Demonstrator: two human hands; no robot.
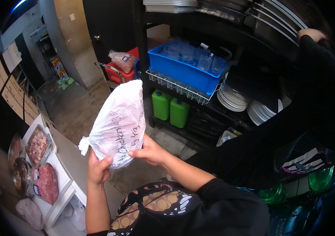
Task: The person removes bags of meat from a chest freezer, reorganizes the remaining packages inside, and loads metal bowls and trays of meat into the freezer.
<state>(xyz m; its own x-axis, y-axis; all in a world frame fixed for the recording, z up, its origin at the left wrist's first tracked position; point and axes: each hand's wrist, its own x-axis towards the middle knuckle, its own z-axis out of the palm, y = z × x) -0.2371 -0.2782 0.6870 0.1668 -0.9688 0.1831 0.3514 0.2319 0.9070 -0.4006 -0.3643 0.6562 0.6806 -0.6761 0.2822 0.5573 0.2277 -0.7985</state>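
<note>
Both my hands hold up a white plastic bag of chicken (122, 114), its knotted end pointing left. Black handwriting on it reads "Chicken" and "5 kg". My left hand (98, 167) grips the lower left of the bag near the knot, thumb in front. On the lower right side, my right hand (150, 151) is closed around the bag, its thumb pressed on the front. The fingers behind the bag are hidden.
At left, an open white chest (67, 161) has a tray of meat (38, 145) and a bag of minced meat (46, 183) by it. Ahead, a rack holds a blue bin (185, 70) of cups and stacked plates (232, 94). Another person's hand (312, 34) touches the upper trays.
</note>
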